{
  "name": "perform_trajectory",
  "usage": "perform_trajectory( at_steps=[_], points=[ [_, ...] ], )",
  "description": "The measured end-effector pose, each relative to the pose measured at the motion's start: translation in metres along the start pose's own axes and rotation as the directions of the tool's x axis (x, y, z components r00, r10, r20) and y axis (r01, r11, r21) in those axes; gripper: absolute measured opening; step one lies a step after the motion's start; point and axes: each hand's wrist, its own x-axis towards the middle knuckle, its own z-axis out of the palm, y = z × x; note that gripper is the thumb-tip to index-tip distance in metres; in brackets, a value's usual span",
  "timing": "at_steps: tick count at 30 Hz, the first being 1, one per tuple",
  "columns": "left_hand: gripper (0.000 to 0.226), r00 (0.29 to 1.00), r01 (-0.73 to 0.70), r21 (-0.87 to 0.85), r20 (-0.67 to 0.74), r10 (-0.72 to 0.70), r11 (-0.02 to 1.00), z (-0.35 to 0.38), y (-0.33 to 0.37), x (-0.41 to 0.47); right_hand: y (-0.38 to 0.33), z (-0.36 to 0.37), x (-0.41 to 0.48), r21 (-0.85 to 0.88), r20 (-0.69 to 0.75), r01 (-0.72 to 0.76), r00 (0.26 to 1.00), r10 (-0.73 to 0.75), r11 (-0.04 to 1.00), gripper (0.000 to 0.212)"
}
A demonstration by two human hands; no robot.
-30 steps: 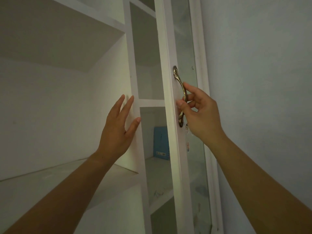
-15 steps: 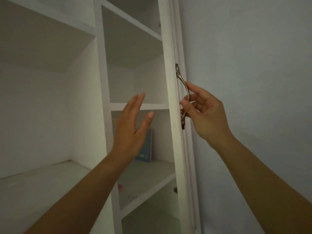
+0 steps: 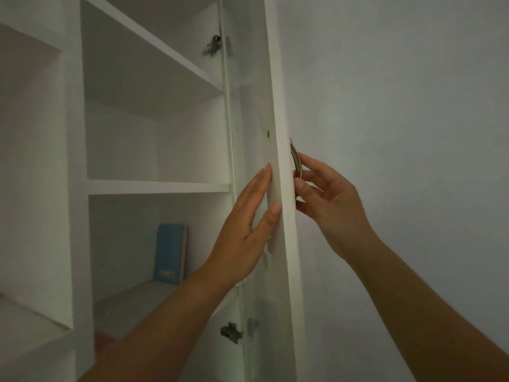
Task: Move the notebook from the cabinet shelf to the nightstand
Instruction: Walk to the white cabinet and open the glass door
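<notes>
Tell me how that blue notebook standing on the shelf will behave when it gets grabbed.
The blue notebook stands nearly upright against the back wall, so a nudge would probably tip it flat. It looks thin, so likely light and somewhat flexible. The binding along its right edge should give fingers some purchase. Neither the left hand nor the right hand touches it yet.

1. There is only one view, the head camera, so no part of the scene is shared with another.
2. It sits close to the white cabinet (image 3: 154, 133) and faces forward and slightly upward into its shelves.
3. The open door (image 3: 283, 216) is seen edge-on at centre, with the wall (image 3: 399, 106) filling the right.
4. Both forearms enter from the bottom edge.
5. The wide angle bends the straight lines.
</notes>
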Motion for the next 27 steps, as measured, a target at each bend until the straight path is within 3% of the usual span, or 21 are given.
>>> perform_trajectory(
  at_steps=[5, 12, 15, 18, 27],
  points=[
    [0.053, 1.0, -0.01, -0.085, -0.028, 0.007, 0.996, 0.023, 0.004, 0.008, 0.006, -0.031, -0.03, -0.08, 0.01, -0.017, 1.0, 0.018, 0.997, 0.038],
    [0.058, 0.999, -0.045, -0.029, 0.001, 0.045, 0.999, 0.057, 0.008, 0.018, 0.028, -0.053, -0.081, -0.296, 0.041, 0.031, 0.999, -0.02, 0.955, 0.049],
    [0.057, 0.997, -0.071, -0.008, 0.026, 0.071, 0.997, 0.075, 0.003, 0.021, 0.045, -0.068, -0.092, -0.496, 0.01, 0.09, 0.995, -0.098, 0.863, 0.053],
    [0.057, 0.994, -0.09, 0.118, 0.071, 0.082, 0.989, 0.091, -0.006, 0.027, 0.062, -0.086, -0.096, -0.664, 0.014, 0.127, 0.987, -0.157, 0.737, 0.058],
    [0.061, 0.976, -0.166, 0.339, 0.191, 0.105, 0.926, 0.141, -0.048, 0.036, 0.108, -0.138, -0.094, -0.855, 0.08, 0.101, 0.995, -0.065, 0.508, 0.071]
  ],
)
